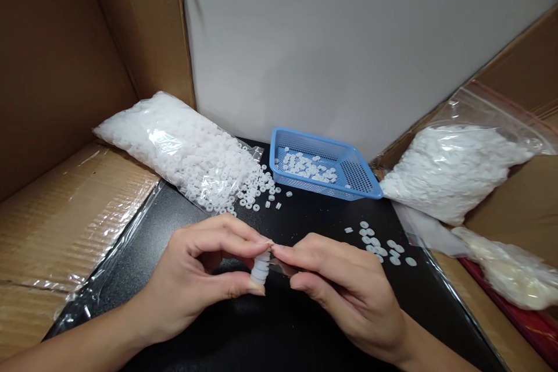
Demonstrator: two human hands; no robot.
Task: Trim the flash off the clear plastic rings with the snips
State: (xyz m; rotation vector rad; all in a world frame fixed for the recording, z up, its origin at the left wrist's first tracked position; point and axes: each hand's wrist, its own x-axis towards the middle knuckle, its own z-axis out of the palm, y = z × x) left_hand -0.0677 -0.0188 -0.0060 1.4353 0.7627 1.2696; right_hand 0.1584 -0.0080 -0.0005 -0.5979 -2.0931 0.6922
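Observation:
Between the thumb and fingertips of my left hand [200, 267] is a short stack of white plastic discs [260, 270], held tilted above the black table. My right hand [349, 290] meets it from the other side, its index fingertip by the upper end of the stack. A thin flat greyish piece [282, 266] shows between the right thumb and index finger, against the stack's side; its kind is unclear. To the right of that hand lie several loose white discs [370, 240]. Small white rings [257, 189] are spilled beyond my left hand.
A large clear bag of white rings [174, 145] lies at the back left. Behind my hands stands a blue perforated basket [349, 189] with small white pieces inside. Another filled zip bag [453, 168] rests at right, above a smaller bag [510, 267]. Cardboard [143, 17] and a pale wall [349, 40] enclose the table.

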